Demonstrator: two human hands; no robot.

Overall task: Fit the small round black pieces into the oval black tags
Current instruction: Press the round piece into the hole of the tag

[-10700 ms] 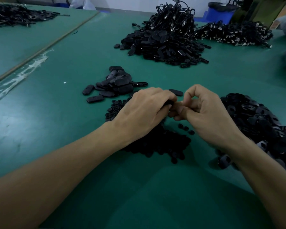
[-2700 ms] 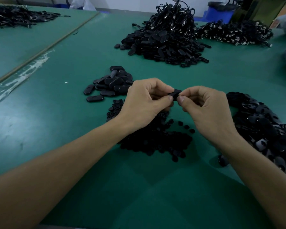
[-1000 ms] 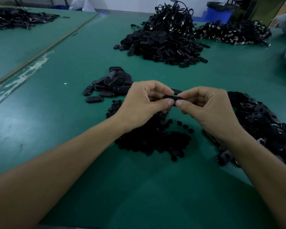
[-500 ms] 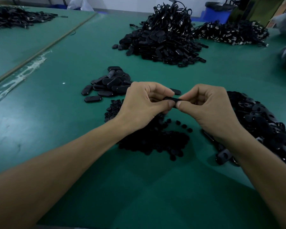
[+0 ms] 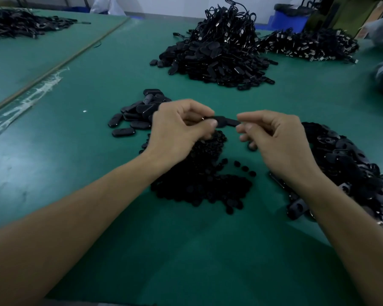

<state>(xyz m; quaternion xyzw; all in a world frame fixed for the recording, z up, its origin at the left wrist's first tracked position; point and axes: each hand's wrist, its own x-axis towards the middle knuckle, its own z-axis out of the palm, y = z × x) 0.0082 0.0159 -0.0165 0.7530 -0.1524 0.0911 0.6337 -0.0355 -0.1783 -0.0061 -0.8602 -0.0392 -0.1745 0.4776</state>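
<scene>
Tabletop [image 5: 97,173]: tag [image 5: 219,119] seemingly in left grip [image 5: 181,127]

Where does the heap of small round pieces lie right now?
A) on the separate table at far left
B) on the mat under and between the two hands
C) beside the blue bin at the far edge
B: the round pieces are heaped on the mat beneath the left hand, which pinches a tag, and beside the right hand.

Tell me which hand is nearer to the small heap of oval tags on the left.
Left. The left hand, pinching an oval tag, is just right of the heap; the right hand lies beyond it, farther right.
</scene>
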